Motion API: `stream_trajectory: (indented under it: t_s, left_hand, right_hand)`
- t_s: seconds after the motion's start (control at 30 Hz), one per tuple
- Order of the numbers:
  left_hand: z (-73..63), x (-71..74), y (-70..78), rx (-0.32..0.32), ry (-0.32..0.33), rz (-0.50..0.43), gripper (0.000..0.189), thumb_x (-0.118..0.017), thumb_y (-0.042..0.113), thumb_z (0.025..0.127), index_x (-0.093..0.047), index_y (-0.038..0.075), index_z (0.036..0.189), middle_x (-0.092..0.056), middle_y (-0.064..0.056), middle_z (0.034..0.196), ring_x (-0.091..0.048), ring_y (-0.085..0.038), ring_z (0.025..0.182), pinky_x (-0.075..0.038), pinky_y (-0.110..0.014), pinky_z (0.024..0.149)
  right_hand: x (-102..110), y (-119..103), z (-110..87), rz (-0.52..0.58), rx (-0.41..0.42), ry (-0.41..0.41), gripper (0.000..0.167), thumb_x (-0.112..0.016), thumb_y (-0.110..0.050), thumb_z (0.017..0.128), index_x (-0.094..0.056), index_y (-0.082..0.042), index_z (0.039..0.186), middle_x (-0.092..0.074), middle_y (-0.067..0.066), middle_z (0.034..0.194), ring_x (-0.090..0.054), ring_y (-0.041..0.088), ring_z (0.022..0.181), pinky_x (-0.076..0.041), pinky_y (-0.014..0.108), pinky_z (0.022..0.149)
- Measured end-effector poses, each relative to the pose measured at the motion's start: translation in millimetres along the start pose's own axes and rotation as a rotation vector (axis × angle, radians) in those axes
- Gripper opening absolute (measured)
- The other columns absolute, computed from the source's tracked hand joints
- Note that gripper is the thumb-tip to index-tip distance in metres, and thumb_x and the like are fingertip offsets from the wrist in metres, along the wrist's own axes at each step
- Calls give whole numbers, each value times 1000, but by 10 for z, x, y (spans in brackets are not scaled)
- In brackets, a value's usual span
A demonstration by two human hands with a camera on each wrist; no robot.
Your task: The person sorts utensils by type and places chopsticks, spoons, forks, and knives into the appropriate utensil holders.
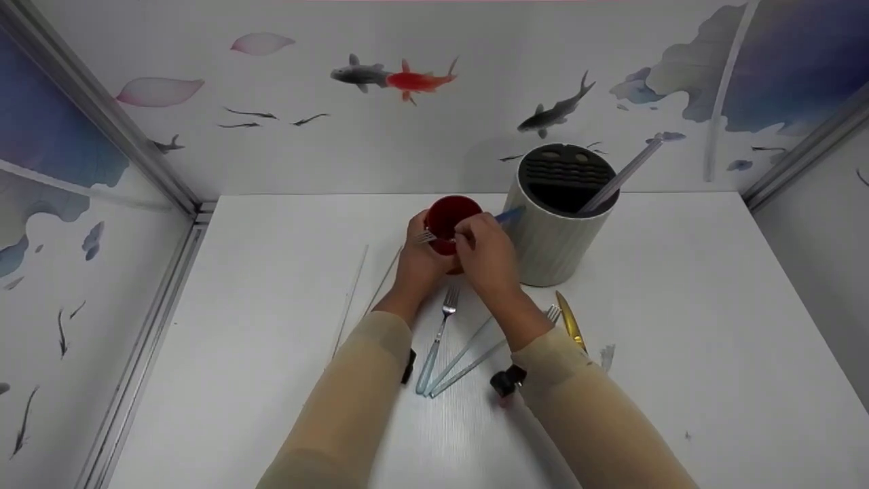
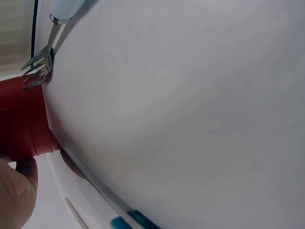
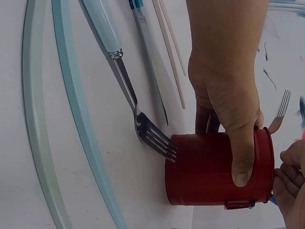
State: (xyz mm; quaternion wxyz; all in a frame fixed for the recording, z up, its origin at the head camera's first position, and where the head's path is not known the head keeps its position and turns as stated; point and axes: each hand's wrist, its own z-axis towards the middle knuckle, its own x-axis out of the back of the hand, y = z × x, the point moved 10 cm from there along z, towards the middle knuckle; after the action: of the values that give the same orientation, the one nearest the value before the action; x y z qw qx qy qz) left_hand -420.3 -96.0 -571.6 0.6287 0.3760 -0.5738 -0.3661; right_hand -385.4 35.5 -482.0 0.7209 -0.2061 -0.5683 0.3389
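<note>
The left hand (image 1: 422, 265) wraps round the side of a red metal cup (image 3: 205, 167), its thumb (image 3: 242, 164) lying along the wall. At the cup's mouth, the right hand (image 1: 489, 255) pinches a fork with bent fingers. The tines of this fork (image 1: 426, 236) stick out past the cup's left rim, while its blue handle (image 1: 509, 215) shows beyond the right hand. Part of its neck is hidden by the fingers. Close to the cup's base, another fork (image 1: 446, 312) with a pale blue handle lies on the white table (image 1: 258, 285).
Right of the cup stands a pale cylindrical utensil holder (image 1: 557, 251) with a clear stick (image 1: 624, 173) leaning in it. A gold knife (image 1: 570, 319) and pale blue handles (image 1: 461, 353) lie near the right forearm. A teal-handled knife (image 3: 150, 62) and thin sticks (image 3: 171, 52) lie leftward.
</note>
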Motion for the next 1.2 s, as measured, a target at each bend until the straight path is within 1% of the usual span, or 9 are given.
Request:
stream_trajectory:
  t_s: [0.1,0.23,0.43,0.53,0.7,0.8,0.93,1.2]
  left_hand:
    - [-7,2,2,11,-1,3,101,-91,34,79,-30,20,158,-45,-3,156,-48,-20,144,-45,-38,118]
    - [-13,5,11,7,2,6,101,-91,33,78,-30,20,158,-45,-2,156,-47,-20,144,-45,-38,118]
    - [-18,2,23,-6,2,-3,102,-91,33,79,-29,20,159,-45,-2,156,-47,-20,144,-45,-37,118]
    - [-17,0,27,-7,1,0,102,-91,35,79,-29,20,159,-45,-3,157,-47,-20,145,-45,-38,118]
    - [-19,-1,-2,11,-3,-1,104,-91,38,77,-29,21,158,-46,-2,157,-48,-20,145,-44,-38,118]
    - [-19,-2,2,10,0,10,103,-91,40,77,-29,21,158,-48,-2,156,-49,-20,144,-44,-37,119]
    - [-23,15,12,4,14,23,103,-91,43,77,-31,21,158,-50,-1,154,-51,-19,143,-46,-36,117]
    - [-35,7,45,-21,22,6,106,-93,49,73,-32,23,156,-47,1,153,-48,-17,142,-48,-37,115]
  right_hand:
    - [-9,17,-4,3,-18,-14,13,-65,-12,102,-70,-8,113,-66,9,123,-66,24,119,-57,39,104]
    - [-9,28,-5,4,-28,-19,13,-64,-13,102,-70,-9,113,-66,8,122,-65,24,119,-57,38,104]
    - [4,22,-13,17,-12,-14,12,-65,-12,102,-69,-8,112,-67,10,121,-66,24,115,-58,38,102]
    - [22,15,-19,33,-7,-9,12,-65,-11,102,-69,-7,112,-67,11,120,-65,25,114,-58,39,101]
    - [45,10,-39,59,-25,-15,13,-65,-12,102,-70,-7,112,-67,11,118,-65,26,114,-58,39,101]
    - [85,-3,-61,65,-25,-9,13,-66,-12,101,-71,-7,112,-68,11,115,-65,25,110,-59,39,99]
    - [163,-44,-87,63,4,13,12,-68,-11,100,-72,-7,111,-70,11,112,-65,24,104,-59,38,96]
    - [361,-57,-150,106,38,56,11,-69,-9,99,-72,-5,109,-71,11,110,-68,24,103,-60,37,94]
